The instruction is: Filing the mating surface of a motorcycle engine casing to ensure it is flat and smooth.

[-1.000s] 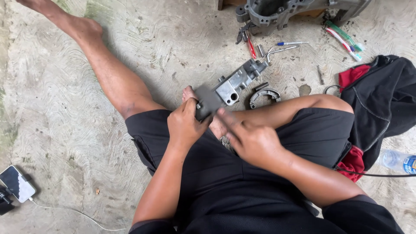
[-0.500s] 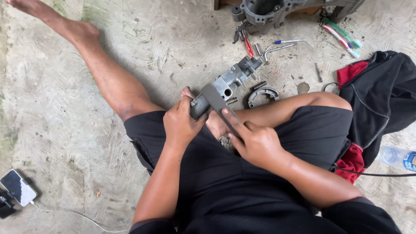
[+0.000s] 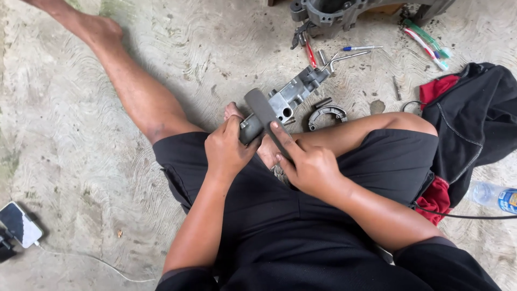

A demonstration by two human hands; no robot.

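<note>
I sit on a concrete floor with a grey cast metal part (image 3: 293,94) propped between my legs. My left hand (image 3: 229,148) grips the near end of that part. My right hand (image 3: 307,161) holds a long dark flat strip (image 3: 265,116), which looks like a file or abrasive bar, and its index finger lies along it. The strip rests across the near end of the metal part, tilted up to the left.
A curved brake-shoe-like piece (image 3: 326,115) lies beside my right knee. A large grey engine casing (image 3: 344,13) sits at the top with a red-handled tool (image 3: 311,54), a pen (image 3: 363,48) and toothbrushes (image 3: 428,43). Black and red cloth (image 3: 474,121), a water bottle (image 3: 493,196), phone (image 3: 20,223).
The metal part's near end has been lifted closer to my lap. The dark strip, earlier mostly hidden under my right hand, now lies across the part's near end.
</note>
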